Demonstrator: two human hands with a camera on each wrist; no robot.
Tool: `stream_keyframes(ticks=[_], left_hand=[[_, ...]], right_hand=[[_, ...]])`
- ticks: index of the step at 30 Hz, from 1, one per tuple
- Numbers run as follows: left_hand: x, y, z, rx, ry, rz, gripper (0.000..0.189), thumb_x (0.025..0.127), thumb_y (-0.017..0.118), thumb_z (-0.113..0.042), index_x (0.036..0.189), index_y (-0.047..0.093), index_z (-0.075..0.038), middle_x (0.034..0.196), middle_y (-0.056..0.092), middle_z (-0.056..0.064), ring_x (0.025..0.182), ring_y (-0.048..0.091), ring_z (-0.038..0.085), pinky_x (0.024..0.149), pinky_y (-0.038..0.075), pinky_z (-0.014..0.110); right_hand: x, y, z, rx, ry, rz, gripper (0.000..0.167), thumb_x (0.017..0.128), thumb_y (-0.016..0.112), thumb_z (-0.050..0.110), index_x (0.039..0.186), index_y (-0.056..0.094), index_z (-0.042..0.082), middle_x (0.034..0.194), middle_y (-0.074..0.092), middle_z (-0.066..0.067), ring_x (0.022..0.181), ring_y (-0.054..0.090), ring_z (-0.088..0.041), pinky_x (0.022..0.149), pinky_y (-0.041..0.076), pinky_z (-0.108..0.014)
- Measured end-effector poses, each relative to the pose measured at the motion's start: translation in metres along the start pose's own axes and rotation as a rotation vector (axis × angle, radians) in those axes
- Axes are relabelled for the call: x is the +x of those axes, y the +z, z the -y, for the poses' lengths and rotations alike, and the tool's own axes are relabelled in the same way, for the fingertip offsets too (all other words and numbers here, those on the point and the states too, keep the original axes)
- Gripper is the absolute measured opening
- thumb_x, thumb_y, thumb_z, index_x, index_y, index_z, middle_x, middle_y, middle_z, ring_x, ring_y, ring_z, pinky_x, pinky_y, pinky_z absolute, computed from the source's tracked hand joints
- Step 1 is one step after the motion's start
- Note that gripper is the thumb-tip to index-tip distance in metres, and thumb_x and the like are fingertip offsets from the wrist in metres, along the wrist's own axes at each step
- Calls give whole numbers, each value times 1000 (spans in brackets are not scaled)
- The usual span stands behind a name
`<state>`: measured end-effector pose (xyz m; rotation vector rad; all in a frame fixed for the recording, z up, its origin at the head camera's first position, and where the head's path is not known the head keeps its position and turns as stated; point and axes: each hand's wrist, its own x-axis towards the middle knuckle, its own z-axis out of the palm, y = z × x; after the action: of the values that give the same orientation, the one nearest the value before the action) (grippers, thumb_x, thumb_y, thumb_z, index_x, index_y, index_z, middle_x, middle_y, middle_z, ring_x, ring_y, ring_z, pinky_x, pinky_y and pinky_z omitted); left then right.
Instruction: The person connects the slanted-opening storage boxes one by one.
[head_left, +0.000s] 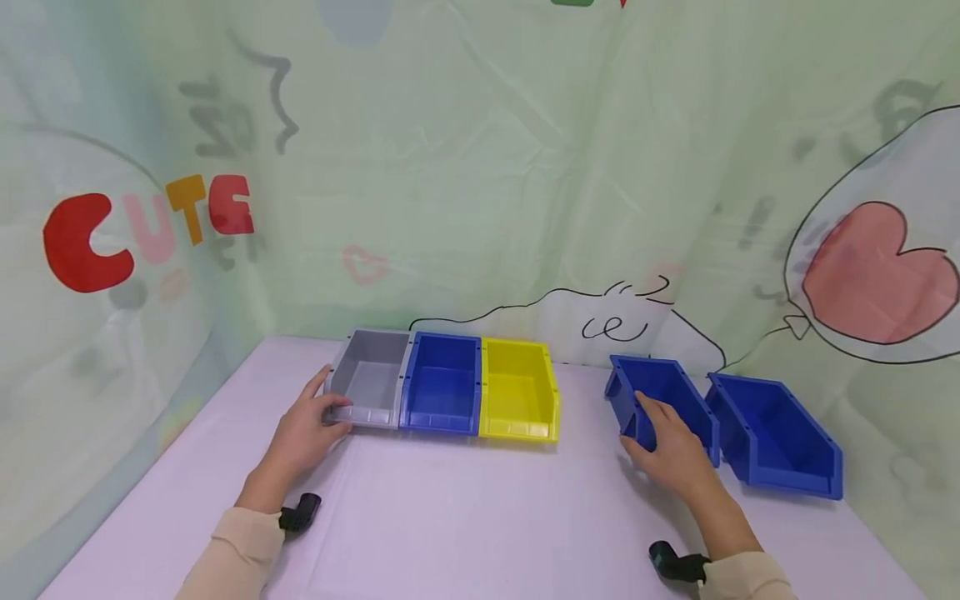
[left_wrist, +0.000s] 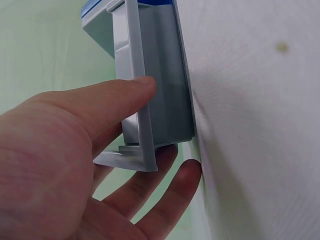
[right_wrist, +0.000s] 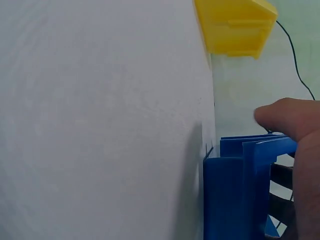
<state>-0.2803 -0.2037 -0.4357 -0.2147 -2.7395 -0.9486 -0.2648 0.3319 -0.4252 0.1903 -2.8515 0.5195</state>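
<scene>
A grey storage bin stands at the left end of a row, with a blue bin and a yellow bin beside it. My left hand holds the grey bin at its front left corner; in the left wrist view the thumb lies over the rim and the other fingers reach round the side. On the right, my right hand is over the left wall of a second blue bin. Its fingers reach over that wall, while the thumb stands out to the left, apart from the bin.
Another blue bin stands at the far right, angled close beside the second one. The white-covered table runs back to a printed green curtain behind the bins. Each wrist carries a small black device.
</scene>
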Motion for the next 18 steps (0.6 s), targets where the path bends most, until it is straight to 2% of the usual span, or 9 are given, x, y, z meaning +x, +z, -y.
stream_keyframes(ticks=[4, 6, 7, 9, 10, 11, 12, 15, 18], left_hand=[[2, -1, -2, 0, 3, -2, 32, 90, 76, -11, 120, 73, -2, 170, 22, 20, 143, 41, 55, 109, 41, 69], [3, -1, -2, 1, -2, 2, 32, 90, 76, -12, 121, 73, -2, 171, 21, 20, 143, 40, 55, 110, 40, 69], [3, -1, -2, 2, -6, 5, 32, 90, 76, -12, 121, 73, -3, 171, 21, 19, 144, 40, 55, 110, 40, 69], [2, -2, -3, 4, -10, 9, 32, 91, 76, -12, 121, 72, -3, 171, 20, 19, 144, 40, 55, 110, 39, 70], [2, -2, -3, 4, -12, 11, 32, 91, 75, -12, 121, 72, -3, 171, 20, 19, 144, 40, 55, 111, 39, 70], [2, -2, -3, 4, -13, 11, 33, 91, 75, -12, 122, 72, -2, 171, 20, 19, 144, 39, 55, 111, 39, 70], [2, -2, -3, 4, -14, 12, 33, 91, 75, -12, 122, 72, -2, 171, 20, 19, 144, 39, 55, 111, 39, 69], [1, -1, -3, 1, -16, 11, 33, 91, 76, -12, 122, 72, -2, 171, 20, 19, 145, 39, 54, 112, 38, 69], [0, 0, -2, 0, -13, 9, 33, 90, 76, -12, 121, 72, -2, 171, 21, 19, 144, 39, 55, 111, 39, 69]], right_hand=[[0, -2, 0, -18, 36, 67, 91, 93, 72, 31, 163, 20, 3, 155, 36, -41, 130, 46, -65, 98, 45, -75], [0, -4, 2, -19, 65, 102, 99, 90, 75, 30, 165, 15, 5, 149, 44, -42, 109, 62, -59, 87, 54, -66], [0, -4, 2, -19, 76, 120, 103, 88, 77, 28, 165, 12, 7, 139, 54, -40, 94, 68, -52, 79, 58, -59], [0, -5, 2, -23, 77, 147, 110, 85, 80, 25, 166, 7, 10, 119, 66, -35, 67, 63, -35, 61, 53, -45], [0, -5, 2, -24, 70, 156, 113, 84, 80, 23, 167, 5, 12, 112, 68, -32, 59, 56, -28, 56, 48, -40], [0, -5, 1, -25, 59, 161, 115, 83, 81, 20, 167, 3, 14, 103, 70, -27, 56, 49, -21, 54, 41, -36], [0, -4, 0, -23, 48, 166, 115, 82, 81, 18, 167, 2, 15, 93, 69, -21, 54, 47, -20, 53, 38, -35], [0, -4, -2, -24, 25, 176, 113, 83, 79, 13, 167, 4, 17, 79, 65, -13, 56, 48, -20, 55, 38, -34], [-1, -4, -3, -23, 26, 190, 110, 85, 79, 11, 167, 6, 16, 73, 60, -9, 59, 50, -20, 56, 42, -35]])
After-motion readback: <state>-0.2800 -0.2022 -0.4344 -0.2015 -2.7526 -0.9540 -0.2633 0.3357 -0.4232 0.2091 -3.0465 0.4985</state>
